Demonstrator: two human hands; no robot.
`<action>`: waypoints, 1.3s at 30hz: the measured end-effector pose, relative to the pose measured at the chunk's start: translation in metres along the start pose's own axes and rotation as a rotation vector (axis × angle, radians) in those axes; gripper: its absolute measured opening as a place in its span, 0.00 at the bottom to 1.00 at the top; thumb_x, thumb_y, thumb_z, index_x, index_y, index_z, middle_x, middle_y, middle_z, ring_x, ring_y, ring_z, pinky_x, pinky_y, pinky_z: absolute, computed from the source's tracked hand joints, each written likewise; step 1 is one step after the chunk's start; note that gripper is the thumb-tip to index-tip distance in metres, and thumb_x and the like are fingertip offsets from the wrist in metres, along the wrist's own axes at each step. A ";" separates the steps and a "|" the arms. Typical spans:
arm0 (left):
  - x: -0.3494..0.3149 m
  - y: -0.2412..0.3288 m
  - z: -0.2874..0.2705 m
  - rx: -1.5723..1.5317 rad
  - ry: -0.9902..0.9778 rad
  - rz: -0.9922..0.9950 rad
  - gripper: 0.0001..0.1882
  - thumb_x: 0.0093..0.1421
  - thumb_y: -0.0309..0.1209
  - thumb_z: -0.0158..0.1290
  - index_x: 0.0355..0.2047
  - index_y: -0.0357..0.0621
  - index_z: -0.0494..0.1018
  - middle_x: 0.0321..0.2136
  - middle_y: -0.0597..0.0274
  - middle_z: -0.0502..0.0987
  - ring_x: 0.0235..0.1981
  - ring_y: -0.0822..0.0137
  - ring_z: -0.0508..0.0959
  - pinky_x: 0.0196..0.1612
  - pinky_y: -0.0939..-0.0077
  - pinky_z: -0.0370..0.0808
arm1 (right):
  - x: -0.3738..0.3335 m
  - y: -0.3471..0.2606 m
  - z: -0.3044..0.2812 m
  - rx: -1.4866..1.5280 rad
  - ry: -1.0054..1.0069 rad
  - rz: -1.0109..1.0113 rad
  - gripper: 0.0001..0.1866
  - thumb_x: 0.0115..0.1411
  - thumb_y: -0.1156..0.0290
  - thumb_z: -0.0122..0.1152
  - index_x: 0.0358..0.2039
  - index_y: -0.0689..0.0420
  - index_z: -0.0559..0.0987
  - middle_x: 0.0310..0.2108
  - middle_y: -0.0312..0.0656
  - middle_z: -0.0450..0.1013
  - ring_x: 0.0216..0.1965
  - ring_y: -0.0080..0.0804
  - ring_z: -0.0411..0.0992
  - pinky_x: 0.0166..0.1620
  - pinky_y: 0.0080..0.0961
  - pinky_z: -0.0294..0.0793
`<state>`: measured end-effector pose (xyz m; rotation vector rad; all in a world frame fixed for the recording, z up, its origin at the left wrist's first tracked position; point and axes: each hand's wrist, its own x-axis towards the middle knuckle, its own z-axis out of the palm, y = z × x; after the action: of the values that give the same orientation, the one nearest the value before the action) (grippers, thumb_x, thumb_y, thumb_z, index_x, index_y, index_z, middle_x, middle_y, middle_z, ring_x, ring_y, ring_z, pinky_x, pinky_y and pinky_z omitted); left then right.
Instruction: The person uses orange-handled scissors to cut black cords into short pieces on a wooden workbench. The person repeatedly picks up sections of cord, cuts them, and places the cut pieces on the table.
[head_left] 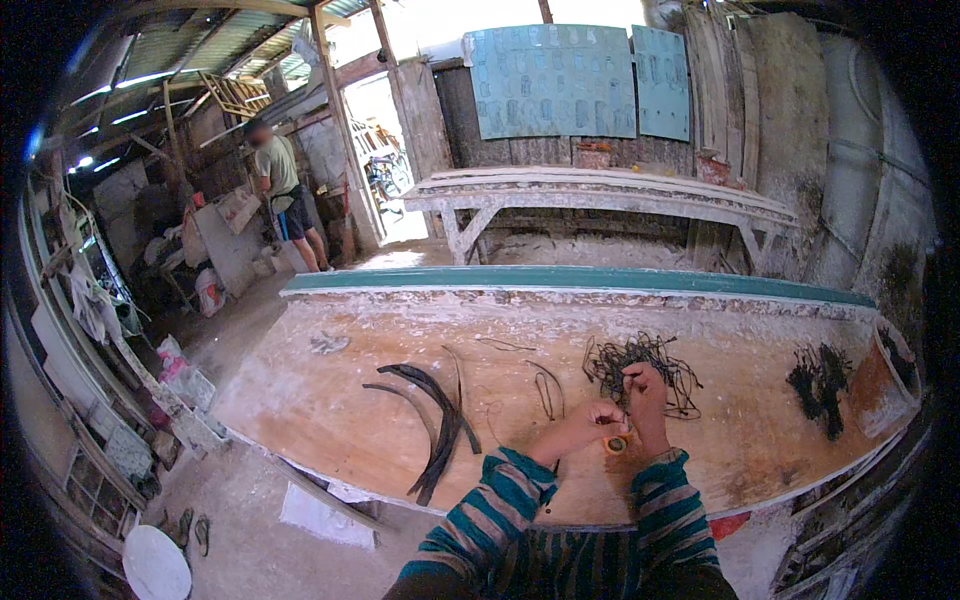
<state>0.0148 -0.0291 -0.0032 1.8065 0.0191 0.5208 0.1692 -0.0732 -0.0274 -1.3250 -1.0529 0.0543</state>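
Close together over the table, my left hand and my right hand both have their fingers pinched. A thin black cord shows at the right fingertips, beside a tangled pile of black cords. What the left fingertips grip is too small to make out. Just below them an orange ring-shaped thing lies on the wooden tabletop. Curved black strips, like cut rubber, rest left of my hands. A few loose cord pieces lie between the strips and the pile.
A dark bundle of cords sits at the table's right, by a dusty tub. Along the far edge runs a green rail. Beyond stands a whitish bench. A person stands at the far left. A white round stool is at lower left.
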 end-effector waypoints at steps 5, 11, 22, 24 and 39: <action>-0.001 0.008 0.000 -0.014 -0.032 -0.092 0.08 0.58 0.32 0.52 0.29 0.39 0.72 0.28 0.67 0.71 0.33 0.75 0.70 0.38 0.81 0.67 | 0.002 -0.007 -0.007 -0.004 -0.027 0.073 0.13 0.50 0.83 0.48 0.34 0.57 0.77 0.27 0.36 0.70 0.28 0.23 0.66 0.31 0.20 0.65; 0.000 -0.002 0.010 -0.083 0.060 0.009 0.10 0.57 0.33 0.54 0.24 0.40 0.70 0.21 0.70 0.66 0.27 0.78 0.66 0.31 0.82 0.64 | 0.004 -0.009 -0.006 0.118 -0.036 0.238 0.09 0.56 0.71 0.54 0.35 0.58 0.79 0.30 0.40 0.75 0.31 0.26 0.69 0.36 0.23 0.67; 0.001 -0.015 0.003 -0.258 0.168 -0.101 0.11 0.56 0.35 0.56 0.23 0.42 0.71 0.23 0.71 0.68 0.26 0.80 0.67 0.29 0.85 0.64 | 0.007 -0.009 -0.008 0.046 0.083 0.174 0.08 0.56 0.68 0.58 0.29 0.60 0.77 0.25 0.33 0.71 0.27 0.21 0.65 0.33 0.19 0.65; 0.000 -0.017 -0.009 -0.208 0.219 -0.210 0.11 0.55 0.36 0.56 0.25 0.42 0.72 0.23 0.71 0.69 0.26 0.79 0.67 0.29 0.85 0.64 | 0.005 -0.011 -0.009 -0.036 0.120 0.110 0.07 0.54 0.69 0.60 0.28 0.60 0.77 0.25 0.35 0.71 0.28 0.24 0.66 0.35 0.23 0.66; -0.007 -0.035 -0.051 0.205 0.932 -0.147 0.08 0.51 0.29 0.56 0.31 0.40 0.78 0.23 0.64 0.73 0.25 0.72 0.71 0.31 0.80 0.67 | -0.009 -0.035 0.006 0.041 -0.143 0.045 0.04 0.48 0.78 0.63 0.22 0.61 0.75 0.22 0.33 0.61 0.22 0.18 0.61 0.25 0.16 0.59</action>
<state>-0.0006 0.0258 -0.0276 1.5882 0.8593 1.2403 0.1423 -0.0847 -0.0057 -1.3228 -1.1369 0.2064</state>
